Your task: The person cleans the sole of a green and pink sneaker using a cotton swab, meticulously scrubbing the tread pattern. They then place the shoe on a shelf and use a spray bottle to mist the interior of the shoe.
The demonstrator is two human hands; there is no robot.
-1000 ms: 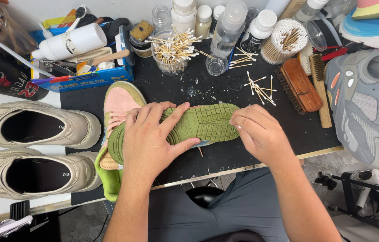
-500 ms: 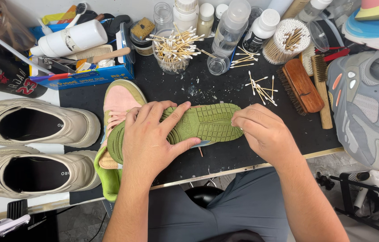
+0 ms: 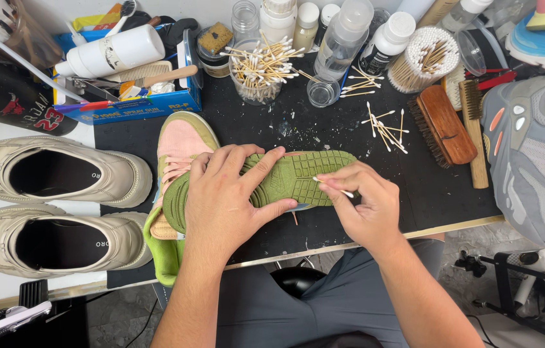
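A: Left hand [image 3: 227,200] is spread wide and pressed flat on the green sole [image 3: 298,177] of an upturned shoe, thumb hooked under the near edge, fingers fanned over the tread.

B: And that shoe lies sole-up across the black mat [image 3: 324,129], near the front edge of the bench, its heel end resting over a pink sneaker [image 3: 179,145].

A: Right hand [image 3: 366,206] now — fingers pinched narrow around a cotton swab [image 3: 332,187], its white tip touching the tread at the toe end of the sole.

B: A green cloth [image 3: 160,251] hangs off the table edge just below the left wrist.

A: To the left, two cream shoes [image 3: 53,206] sit side by side, openings up.

B: Behind the sole, loose swabs [image 3: 385,129] scatter on the mat, and a glass jar of swabs [image 3: 259,71] stands further back among the plastic bottles [image 3: 343,38].

A: Wooden brush [image 3: 446,125] lies to the right, well apart from the pinching hand, with a grey sneaker [image 3: 533,154] beyond it.
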